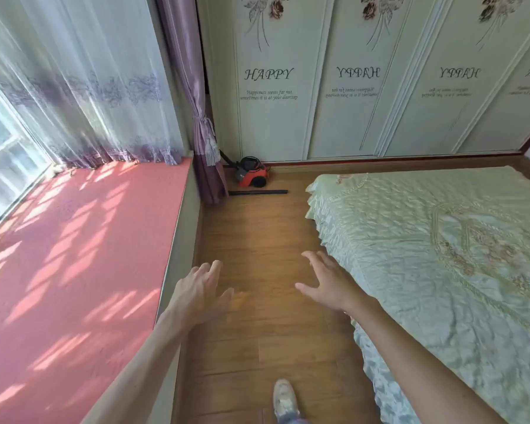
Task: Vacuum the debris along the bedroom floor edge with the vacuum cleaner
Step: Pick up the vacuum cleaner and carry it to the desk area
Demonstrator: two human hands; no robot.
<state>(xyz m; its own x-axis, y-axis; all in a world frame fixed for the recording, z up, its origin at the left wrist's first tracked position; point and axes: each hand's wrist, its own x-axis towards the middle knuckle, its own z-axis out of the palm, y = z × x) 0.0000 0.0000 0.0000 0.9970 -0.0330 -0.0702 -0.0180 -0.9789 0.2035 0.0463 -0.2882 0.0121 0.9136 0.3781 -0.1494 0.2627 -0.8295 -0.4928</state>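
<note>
A bed (441,240) in pale green fills the right; a pink window ledge (74,255) lies left, wardrobe doors (349,123) across the top.

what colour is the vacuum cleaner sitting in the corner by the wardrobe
The vacuum cleaner is red-orange with black parts, seen in the head view.

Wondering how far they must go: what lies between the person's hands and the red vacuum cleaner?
In the head view, bare wooden floor, then a dark tube lying flat just before the red vacuum cleaner.
</note>
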